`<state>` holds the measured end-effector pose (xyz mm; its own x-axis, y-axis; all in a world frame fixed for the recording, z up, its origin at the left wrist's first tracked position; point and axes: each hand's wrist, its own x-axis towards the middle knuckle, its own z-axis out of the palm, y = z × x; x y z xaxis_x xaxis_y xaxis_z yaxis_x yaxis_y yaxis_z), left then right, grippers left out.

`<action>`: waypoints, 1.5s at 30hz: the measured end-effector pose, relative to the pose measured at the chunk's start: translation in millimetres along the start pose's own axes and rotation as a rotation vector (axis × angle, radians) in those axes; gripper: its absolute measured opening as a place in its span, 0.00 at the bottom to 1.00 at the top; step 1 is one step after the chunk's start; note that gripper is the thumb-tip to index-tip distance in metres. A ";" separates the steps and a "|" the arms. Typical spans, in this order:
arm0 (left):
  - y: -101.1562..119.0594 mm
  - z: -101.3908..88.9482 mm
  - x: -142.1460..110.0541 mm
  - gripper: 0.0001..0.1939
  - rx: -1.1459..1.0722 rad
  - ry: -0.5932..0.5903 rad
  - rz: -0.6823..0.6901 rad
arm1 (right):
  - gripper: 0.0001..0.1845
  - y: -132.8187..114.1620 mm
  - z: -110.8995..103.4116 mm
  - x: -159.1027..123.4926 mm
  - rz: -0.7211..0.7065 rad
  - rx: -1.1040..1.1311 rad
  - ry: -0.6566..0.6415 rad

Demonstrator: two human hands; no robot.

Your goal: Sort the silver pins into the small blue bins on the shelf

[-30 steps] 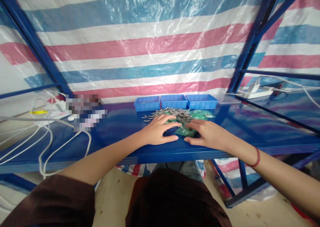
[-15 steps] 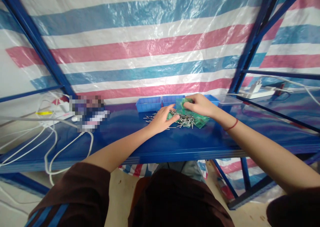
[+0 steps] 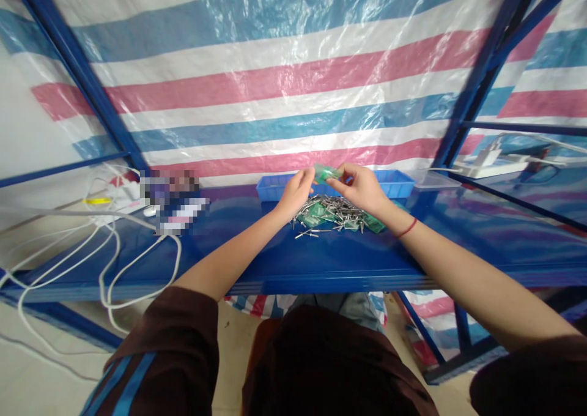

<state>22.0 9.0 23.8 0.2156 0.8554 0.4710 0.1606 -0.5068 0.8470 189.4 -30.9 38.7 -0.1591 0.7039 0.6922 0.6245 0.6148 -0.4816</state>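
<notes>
A small green plastic bag (image 3: 324,172) hangs between my two hands, above a pile of metal blind rivets (image 3: 337,211). My right hand (image 3: 360,186) pinches the bag's right end between thumb and fingers. At its left end, my left hand (image 3: 297,191) has its fingers closed on the plastic; the fingertips are partly hidden. More green bags (image 3: 318,213) lie among the rivets, and another green bag (image 3: 375,222) sits at the pile's right side, below my right wrist.
Blue plastic bins (image 3: 270,188) stand in a row behind the pile, with a clear lid or tray (image 3: 438,179) to their right. White cables (image 3: 110,263) loop over the left of the blue shelf (image 3: 257,269). A white power strip (image 3: 490,166) is at right.
My left hand has lifted off the rivets to the green bag. My right hand has raised the bag from the pile, and the view has shifted slightly.
</notes>
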 end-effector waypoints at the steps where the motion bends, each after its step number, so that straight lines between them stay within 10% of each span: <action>1: 1.4 1.4 -2.1 0.26 -0.027 0.024 -0.077 | 0.08 -1.7 -2.4 -1.9 -0.078 -0.076 0.023; 6: 6.8 0.0 -10.3 0.36 -0.202 -0.159 -0.244 | 0.11 -10.0 -9.2 -10.9 -0.338 -0.260 0.042; 13: 3.9 -7.6 -16.4 0.22 -0.297 -0.219 -0.219 | 0.14 -8.6 -3.3 -13.1 -0.362 -0.282 -0.029; 24: -7.9 -15.1 -11.1 0.09 0.299 -0.115 0.297 | 0.20 -16.6 5.9 -10.5 0.395 0.512 -0.318; 28: -8.0 -14.2 -10.2 0.12 0.325 -0.063 0.339 | 0.11 -11.4 11.4 -8.5 0.472 0.564 -0.186; 33: -12.5 -5.9 -9.4 0.20 0.050 -0.106 0.062 | 0.12 1.3 16.0 -6.8 0.325 0.487 -0.106; 36: -16.1 -10.0 -3.8 0.24 0.060 -0.061 0.125 | 0.17 -0.3 13.8 -6.7 0.208 0.414 -0.178; 41: -29.9 -56.5 19.5 0.20 0.370 0.360 0.131 | 0.17 1.5 -15.3 -1.0 0.062 0.080 -0.013; 45: -41.5 -88.6 26.5 0.17 0.703 0.357 0.064 | 0.09 19.0 -50.0 1.7 0.092 -0.287 -0.214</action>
<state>-64.3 62.2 23.0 -0.0579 0.7446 0.6650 0.7548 -0.4034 0.5173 239.2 -35.8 57.6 -0.2296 0.8285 0.5107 0.8276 0.4423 -0.3455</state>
